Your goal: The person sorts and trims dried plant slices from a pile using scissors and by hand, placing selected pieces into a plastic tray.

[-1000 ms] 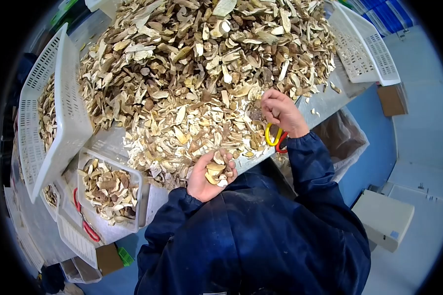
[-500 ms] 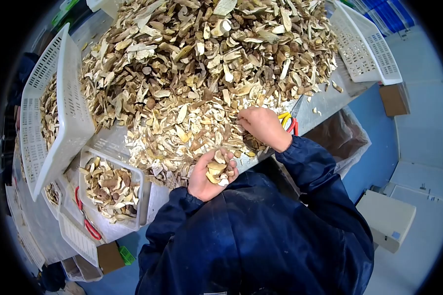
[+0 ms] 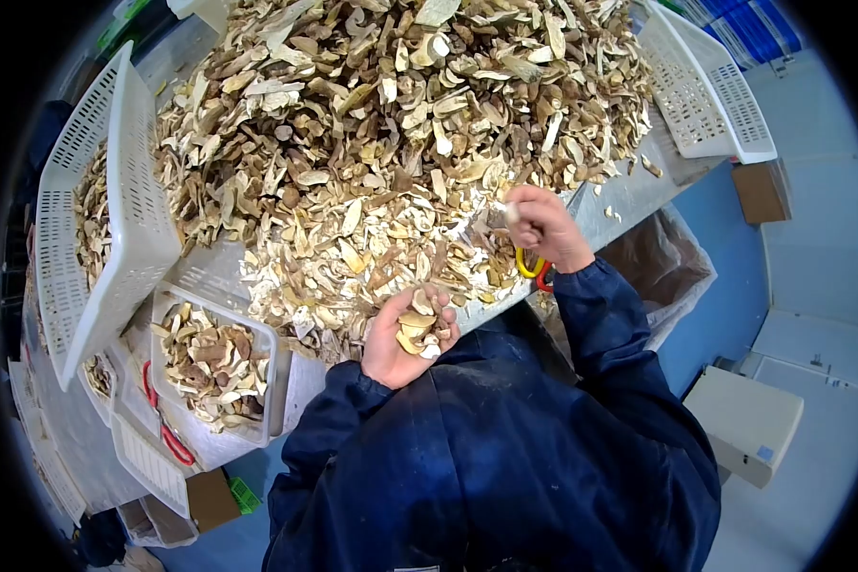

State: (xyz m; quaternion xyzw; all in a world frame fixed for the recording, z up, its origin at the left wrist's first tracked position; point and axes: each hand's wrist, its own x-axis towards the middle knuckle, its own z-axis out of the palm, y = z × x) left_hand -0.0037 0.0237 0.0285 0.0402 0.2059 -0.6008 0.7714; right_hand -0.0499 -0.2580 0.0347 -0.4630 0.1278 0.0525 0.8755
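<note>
My left hand [image 3: 388, 345] is cupped, palm up, around several dried mushroom slices [image 3: 416, 329], at the near edge of the pile. Above the scissors, my right hand [image 3: 546, 229] is closed in a pinch on a small pale mushroom piece [image 3: 512, 212], slightly blurred. Scissors [image 3: 528, 265] with yellow and red handles lie on the table under that hand, partly covered by it. In front of both hands spreads a large heap of dried mushroom slices [image 3: 372, 124], with smaller pale bits along its near side.
At left, a white slotted basket [image 3: 141, 224] leans over the table beside a clear tub [image 3: 275, 381] of mushroom slices. Red-handled scissors [image 3: 172, 439] lie near it. Another white basket [image 3: 701, 91] stands far right, above a lined bin [image 3: 686, 276] beyond the metal table edge [image 3: 629, 217].
My right hand has lifted off the small bits and moved right, now with a pale piece at its fingertips. It covers a different part of the scissors. My left hand stays almost still.
</note>
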